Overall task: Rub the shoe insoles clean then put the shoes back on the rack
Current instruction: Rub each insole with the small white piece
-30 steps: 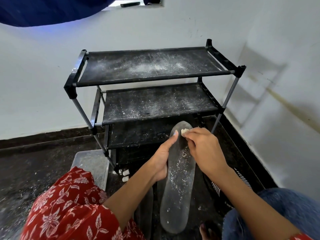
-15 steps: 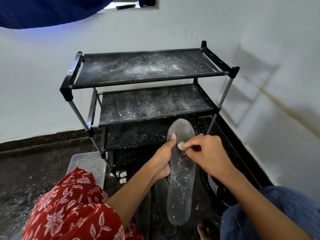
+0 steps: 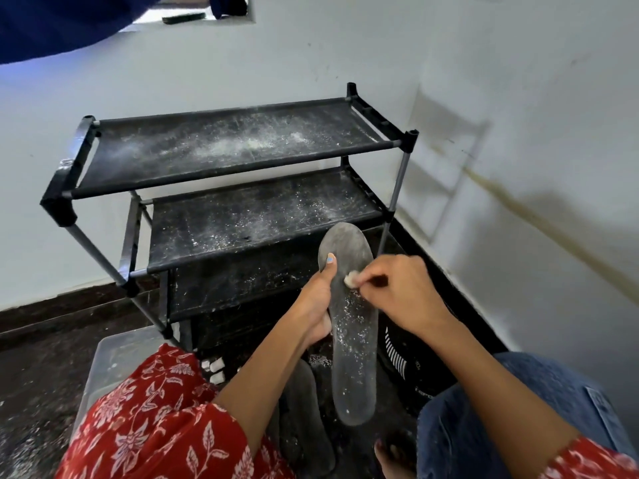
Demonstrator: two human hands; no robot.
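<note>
I hold the insole [image 3: 352, 326] up in front of me with my left hand [image 3: 318, 305], fingers wrapped behind its left edge and my thumb pressed flat on its face, so the long grey sheet stays stiff enough to rub against. It tilts away from me, toe end up over the front edge of the rack's [image 3: 242, 150] middle shelf, heel end hanging down between my knees. My right hand [image 3: 404, 292] pinches a small whitish eraser-like lump [image 3: 349, 280] between fingertips and thumb and presses it to the insole just below my left thumb; I judge I am mid-stroke on the upper half.

The insole is thin, flat and rounded at both ends, a dull grey rubbery surface speckled with pale crumbs along its middle. The rack is black, fabric shelves on grey metal tubes with plastic corner joints, and both upper shelves are dusted with the same white grit. A second dark insole [image 3: 304, 409] lies on the floor below my left forearm, so the rubbing is far from finished and no shoes sit on the rack yet.
</note>
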